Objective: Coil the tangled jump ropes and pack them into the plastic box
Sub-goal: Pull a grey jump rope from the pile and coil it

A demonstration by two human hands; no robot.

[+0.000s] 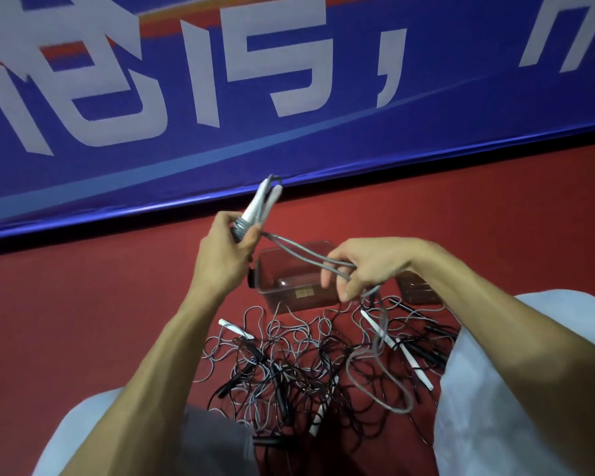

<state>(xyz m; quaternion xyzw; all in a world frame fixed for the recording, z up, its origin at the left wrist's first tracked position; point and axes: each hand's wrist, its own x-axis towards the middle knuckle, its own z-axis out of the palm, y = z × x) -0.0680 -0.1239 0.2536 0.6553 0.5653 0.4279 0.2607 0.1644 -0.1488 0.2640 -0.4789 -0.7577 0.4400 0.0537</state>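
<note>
My left hand (225, 250) grips two white jump-rope handles (260, 202) held together, with grey rope wound round their base. The grey rope (299, 254) runs from there to my right hand (361, 266), which pinches it; a loose loop of it hangs down to the floor. Below both hands lies a tangled pile of grey and black jump ropes (306, 365) with white and black handles. The clear plastic box (272, 269) stands open on the floor just beyond the pile, between my hands, with nothing visible inside.
The floor is red (83, 321). A blue banner with large white characters (220, 97) runs along the back. A second clear plastic piece, perhaps the lid (418, 290), lies right of the box. My knees in light cloth frame the pile.
</note>
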